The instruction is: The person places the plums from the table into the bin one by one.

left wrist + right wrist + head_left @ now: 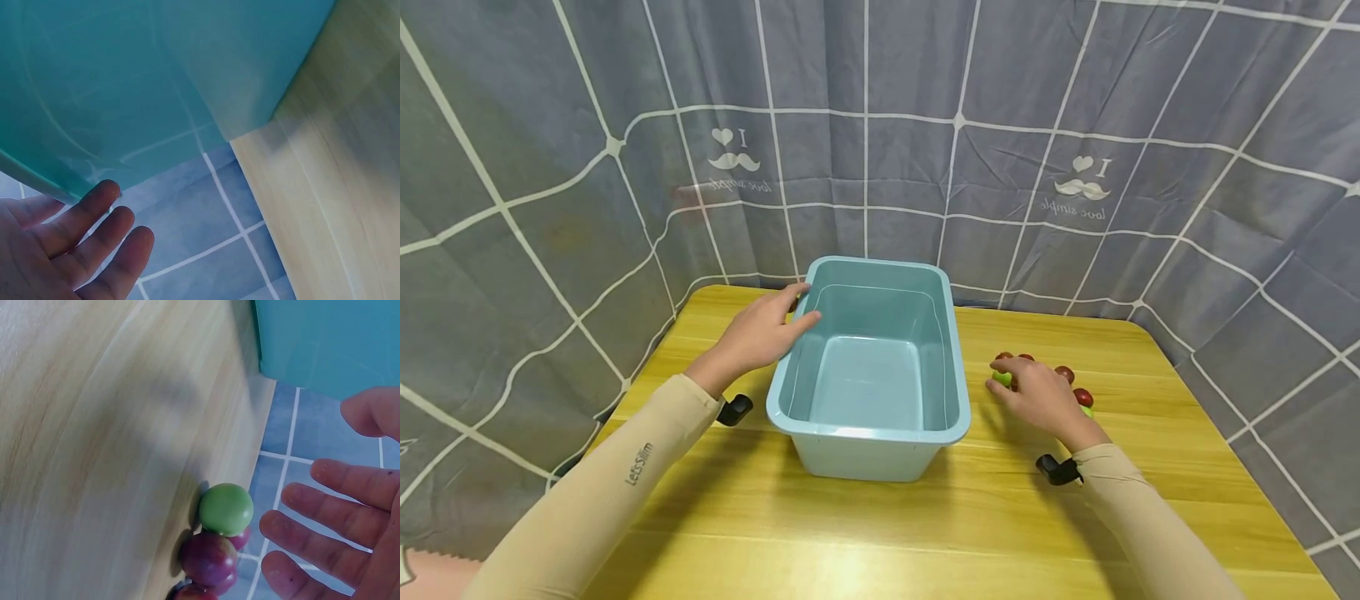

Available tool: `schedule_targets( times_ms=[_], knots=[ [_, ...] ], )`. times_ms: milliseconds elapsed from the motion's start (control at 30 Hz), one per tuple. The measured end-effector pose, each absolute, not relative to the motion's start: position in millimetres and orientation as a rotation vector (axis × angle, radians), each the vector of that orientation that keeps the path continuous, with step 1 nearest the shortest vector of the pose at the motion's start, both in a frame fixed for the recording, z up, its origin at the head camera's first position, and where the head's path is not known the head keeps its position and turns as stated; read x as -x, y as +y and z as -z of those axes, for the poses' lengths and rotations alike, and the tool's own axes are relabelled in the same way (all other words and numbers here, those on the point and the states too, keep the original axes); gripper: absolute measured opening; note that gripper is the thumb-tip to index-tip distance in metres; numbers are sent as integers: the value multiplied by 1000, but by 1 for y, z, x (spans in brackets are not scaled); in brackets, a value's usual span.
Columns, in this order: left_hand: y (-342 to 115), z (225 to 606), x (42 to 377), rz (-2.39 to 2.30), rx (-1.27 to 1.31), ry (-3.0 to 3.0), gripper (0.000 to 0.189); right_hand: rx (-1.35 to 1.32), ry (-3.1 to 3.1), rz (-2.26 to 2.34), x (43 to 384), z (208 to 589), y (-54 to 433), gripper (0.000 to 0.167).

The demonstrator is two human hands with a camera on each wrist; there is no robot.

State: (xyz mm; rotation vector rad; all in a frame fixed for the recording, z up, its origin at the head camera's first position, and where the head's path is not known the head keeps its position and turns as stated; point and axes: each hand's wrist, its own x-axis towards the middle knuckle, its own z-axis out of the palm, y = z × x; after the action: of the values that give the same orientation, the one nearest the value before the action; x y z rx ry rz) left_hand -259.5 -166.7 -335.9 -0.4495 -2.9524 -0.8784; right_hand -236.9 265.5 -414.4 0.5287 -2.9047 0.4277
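A light blue plastic tub [868,460] stands upright on the table, its visible floor bare. My left hand [763,332] holds the tub's left rim, thumb over the inner side and fingers outside. The left wrist view shows those fingers bent loosely below the rim. To the right of the tub, my right hand [1037,396] hovers over a cluster of small round fruits, fingers spread and nothing in the palm. A smooth green fruit [226,509] lies nearest its fingers, beside a dark red, plum-like fruit [208,558]. The hand partly hides the cluster in the head view.
The yellow wood-grain table [880,533] extends in front of the tub and to both sides. Behind it hangs a grey curtain [910,183] with white grid lines, close to the table's back edge. More red fruit [1083,397] lies right of my right hand.
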Motion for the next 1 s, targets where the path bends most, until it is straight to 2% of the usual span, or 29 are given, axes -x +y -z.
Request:
schedule_targets(
  times_ms=[333, 633, 1000],
  knots=[
    [-166, 338, 261, 862, 429, -2970, 77, -505, -2888, -505, 240, 417, 269, 39],
    [-167, 338, 261, 847, 409, -2998, 78, -443, -2848, -712, 252, 423, 277, 29],
    [-165, 337, 261, 853, 421, -2997, 78, -355, -2878, -732, 263, 434, 285, 32]
  ],
)
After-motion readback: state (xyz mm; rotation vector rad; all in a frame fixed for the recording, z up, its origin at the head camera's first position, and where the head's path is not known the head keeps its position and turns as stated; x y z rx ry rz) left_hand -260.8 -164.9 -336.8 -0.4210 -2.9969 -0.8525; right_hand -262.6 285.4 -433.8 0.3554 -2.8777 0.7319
